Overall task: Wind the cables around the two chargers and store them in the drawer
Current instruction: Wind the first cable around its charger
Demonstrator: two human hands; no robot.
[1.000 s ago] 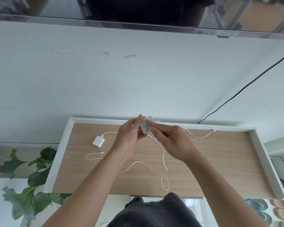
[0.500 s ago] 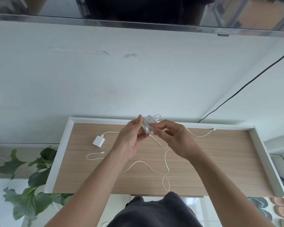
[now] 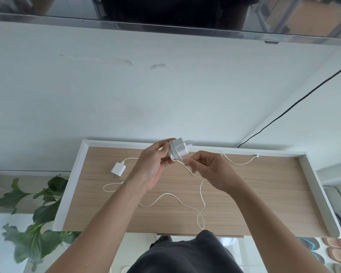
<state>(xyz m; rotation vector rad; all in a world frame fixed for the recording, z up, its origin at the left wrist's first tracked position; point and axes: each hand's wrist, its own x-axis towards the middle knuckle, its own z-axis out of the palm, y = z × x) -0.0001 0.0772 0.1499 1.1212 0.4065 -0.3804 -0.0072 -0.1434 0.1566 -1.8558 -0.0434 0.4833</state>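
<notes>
The left hand point(image 3: 154, 166) holds a small white square charger block point(image 3: 179, 149) up above the back edge of the wood-look surface with a white rim point(image 3: 234, 194), its fingers point(image 3: 161, 143) closed around the block, which has a few neat loops of thin white cable point(image 3: 202, 196) wound round its middle. The right hand point(image 3: 209, 170) is just beside it, its fingers point(image 3: 191, 161) pinched shut on that cable, and the rest trails down in loose curls. A second little white charger block point(image 3: 117, 168) lies flat on the surface to the left, its own thin white cord point(image 3: 112, 185) unwound beside it.
</notes>
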